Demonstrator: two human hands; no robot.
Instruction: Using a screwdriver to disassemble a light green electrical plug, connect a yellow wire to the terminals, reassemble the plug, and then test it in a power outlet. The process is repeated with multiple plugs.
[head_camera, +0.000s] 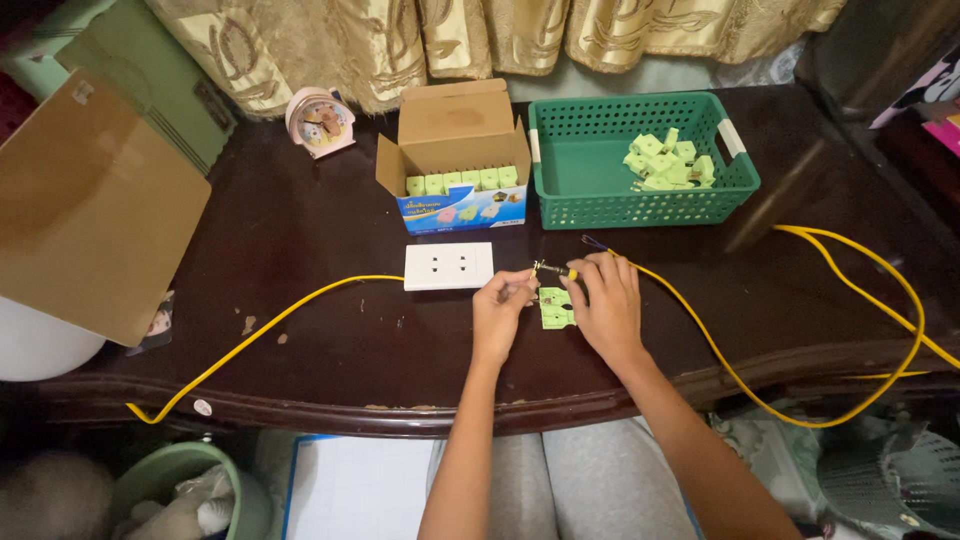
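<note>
A light green plug part (555, 308) lies on the dark wooden table (330, 220) between my hands. My right hand (607, 300) grips a small yellow-handled screwdriver (556, 270), lying roughly level just above the green part. My left hand (501, 305) has its fingers pinched close to the screwdriver's tip at the left edge of the green part. A yellow cable (700, 330) runs out from under my right hand to the right and loops over the table's front edge.
A white wall socket plate (449, 266) with another yellow cable (270, 325) lies left of my hands. Behind stand an open cardboard box (455, 150) of green parts, a green plastic basket (640, 150) with several more, and a pink clock (320, 122). A brown cardboard sheet (85, 210) overhangs left.
</note>
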